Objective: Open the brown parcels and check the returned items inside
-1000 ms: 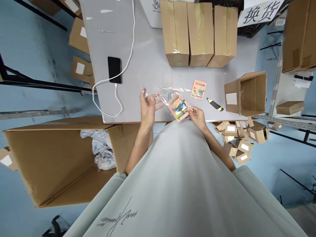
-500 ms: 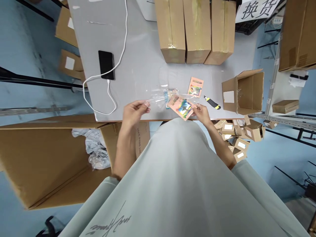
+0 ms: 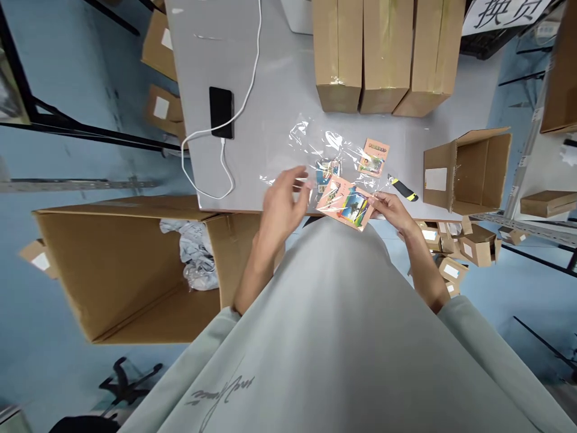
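Near the table's front edge my right hand (image 3: pixel 391 210) pinches the right corner of an orange printed card (image 3: pixel 345 203) with a colourful picture. My left hand (image 3: pixel 287 201) is just left of that card, its fingers curled but apart, with nothing visible in them. A crumpled clear plastic bag (image 3: pixel 301 135) spreads on the table behind the cards. A blue printed packet (image 3: pixel 325 173) lies partly behind the held card. Another orange card (image 3: pixel 374 157) rests to the right, beside a black and yellow box cutter (image 3: pixel 403 188).
Three taped cardboard boxes (image 3: pixel 385 54) stand at the back. An open small box (image 3: pixel 439 174) is on the right. A phone (image 3: pixel 220 112) with a white cable (image 3: pixel 252 78) lies on the left. Below the table's left edge stands a large open carton (image 3: pixel 135 282) with crumpled plastic inside.
My left hand has let go of the clear plastic and moved toward the card. The plastic has spread out on the table. My right hand still holds the orange card; the view has shifted left.
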Available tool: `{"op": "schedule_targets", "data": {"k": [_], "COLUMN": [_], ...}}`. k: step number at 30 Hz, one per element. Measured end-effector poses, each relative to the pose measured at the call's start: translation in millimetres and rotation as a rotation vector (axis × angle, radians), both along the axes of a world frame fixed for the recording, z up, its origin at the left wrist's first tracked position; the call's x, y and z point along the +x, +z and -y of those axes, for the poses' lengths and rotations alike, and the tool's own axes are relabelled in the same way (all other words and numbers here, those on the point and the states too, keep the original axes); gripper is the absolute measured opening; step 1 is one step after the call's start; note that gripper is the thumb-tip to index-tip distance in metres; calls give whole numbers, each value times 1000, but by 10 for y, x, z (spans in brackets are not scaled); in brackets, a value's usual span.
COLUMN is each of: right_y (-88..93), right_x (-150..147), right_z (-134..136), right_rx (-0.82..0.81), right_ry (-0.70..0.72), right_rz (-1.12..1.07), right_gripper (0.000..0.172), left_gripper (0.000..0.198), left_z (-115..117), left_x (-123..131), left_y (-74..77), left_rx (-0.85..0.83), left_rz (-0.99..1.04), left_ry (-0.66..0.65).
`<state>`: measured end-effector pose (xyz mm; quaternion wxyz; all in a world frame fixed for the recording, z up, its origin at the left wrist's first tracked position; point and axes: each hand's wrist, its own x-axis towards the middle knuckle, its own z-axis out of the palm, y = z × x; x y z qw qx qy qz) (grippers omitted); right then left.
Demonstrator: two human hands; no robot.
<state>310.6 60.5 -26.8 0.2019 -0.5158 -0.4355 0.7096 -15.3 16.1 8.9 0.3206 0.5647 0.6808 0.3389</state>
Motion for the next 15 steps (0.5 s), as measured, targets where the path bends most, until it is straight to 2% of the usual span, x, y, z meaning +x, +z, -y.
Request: {"op": "schedule_targets", "data": {"k": [2,5,7,10,12,15], "right_y": [15,37,58,107,150,217], "right_x": [4,6,21,88,162,285], "right_z": [-17,-39,-52,-73,-84,-88], "right_rx": [32,62,76,94,107,128], "right_ry": [11,23,33,51,68,87], "right_rz": [-2,-3,-5,3,16,38], "right_gripper": [66,67,69,69,67,64], "left_gripper": [54,56,58,66,71,71], "left_z": [-40,-95,-113,-155,-209,-291], "left_x": [76,123,109,13,-81,-193], "left_y": [-84,-276,-416,-647,-782,-851], "left_rx": [-129,-242,-247,-194,-214,-340], "left_rz": [12,124,195,193,218,383], "left_ry": [-128,-207,-167,22,128,135]}}
